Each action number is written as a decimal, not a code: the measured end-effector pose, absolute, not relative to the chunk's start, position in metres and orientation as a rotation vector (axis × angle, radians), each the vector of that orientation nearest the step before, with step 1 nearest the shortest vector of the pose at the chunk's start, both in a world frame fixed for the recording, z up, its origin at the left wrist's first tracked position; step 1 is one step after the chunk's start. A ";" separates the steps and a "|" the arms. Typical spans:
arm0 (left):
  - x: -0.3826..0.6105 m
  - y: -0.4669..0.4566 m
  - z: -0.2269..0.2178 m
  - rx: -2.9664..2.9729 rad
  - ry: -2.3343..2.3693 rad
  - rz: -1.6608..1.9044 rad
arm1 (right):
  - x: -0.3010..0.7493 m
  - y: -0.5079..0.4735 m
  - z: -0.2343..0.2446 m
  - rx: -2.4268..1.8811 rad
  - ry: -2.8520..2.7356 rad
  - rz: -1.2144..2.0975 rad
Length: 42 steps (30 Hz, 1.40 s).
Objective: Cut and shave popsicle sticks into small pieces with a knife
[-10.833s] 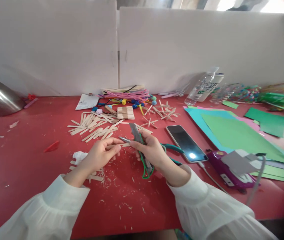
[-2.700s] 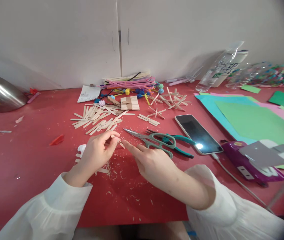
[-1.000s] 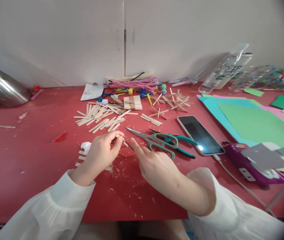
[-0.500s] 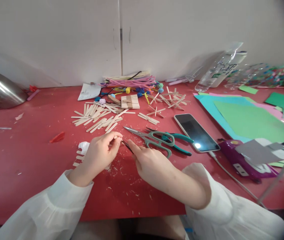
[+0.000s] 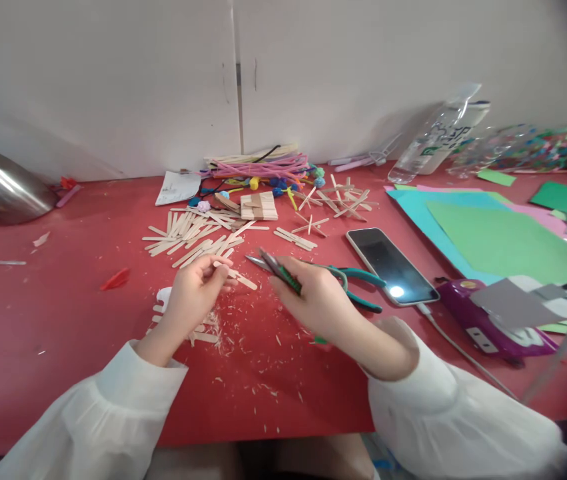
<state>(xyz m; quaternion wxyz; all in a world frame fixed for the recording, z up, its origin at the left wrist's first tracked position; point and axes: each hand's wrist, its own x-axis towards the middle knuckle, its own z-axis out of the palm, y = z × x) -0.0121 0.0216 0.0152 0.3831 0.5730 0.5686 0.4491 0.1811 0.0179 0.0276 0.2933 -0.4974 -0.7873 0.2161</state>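
Observation:
My left hand (image 5: 198, 287) pinches a wooden craft stick (image 5: 243, 279) between thumb and fingers, its free end pointing right and down. The stick's other end is partly hidden by the thumb. My right hand (image 5: 313, 293) is wrapped round a slim craft knife (image 5: 283, 272) with a green handle. Its front part angles up to the left, apart from the stick; the blade is blurred. Pale wood shavings (image 5: 220, 340) lie scattered below the hands. Partly covered by my right hand, scissors (image 5: 258, 263) and teal-handled pliers (image 5: 363, 275) rest behind it.
Loose craft sticks (image 5: 183, 233) and a bundled stack (image 5: 259, 206) lie ahead, with pipe cleaners (image 5: 258, 167) behind. Crossed stick pieces (image 5: 348, 200) sit right of these. A phone (image 5: 390, 267), purple tape dispenser-like object (image 5: 493, 327), coloured paper (image 5: 503, 233) and bottle (image 5: 428, 143) occupy the right.
My right hand has drawn the knife away from the stick, up and to the right, tilting it. The stick in my left hand now shows more of its length.

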 end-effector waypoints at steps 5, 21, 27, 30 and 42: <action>-0.008 0.026 0.022 1.181 1.315 1.243 | 0.177 0.035 0.022 -1.223 -1.679 1.411; 0.006 0.051 0.036 1.302 1.257 0.965 | 0.177 0.085 0.028 -0.982 -1.533 1.589; 0.002 0.050 0.027 1.406 1.342 1.045 | 0.169 0.086 0.021 -0.931 -1.550 1.458; 0.001 0.046 0.026 1.436 1.334 1.037 | 0.167 0.078 0.022 -0.899 -1.516 1.434; 0.005 0.031 0.029 1.366 1.182 1.092 | 0.161 0.055 0.033 -0.904 -1.285 1.422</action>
